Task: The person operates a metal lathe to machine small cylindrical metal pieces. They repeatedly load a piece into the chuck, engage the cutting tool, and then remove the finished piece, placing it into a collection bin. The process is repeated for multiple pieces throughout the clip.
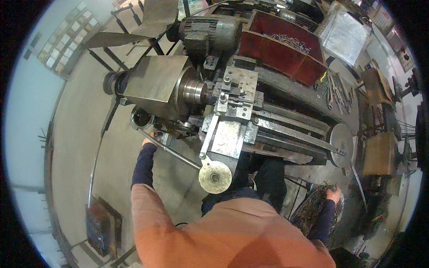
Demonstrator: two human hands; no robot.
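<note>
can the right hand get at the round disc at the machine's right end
Probably yes: the round disc looks just ahead of the right hand, with nothing bulky visible between them.

the steel rod hides part of the left grip; what that touches is unclear.

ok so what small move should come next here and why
Probably bring the right hand in toward the tool block: it is out to the side by the mottled dark surface, while the left hand is down by the steel bar. Whether either hand grips anything is unclear.
</note>
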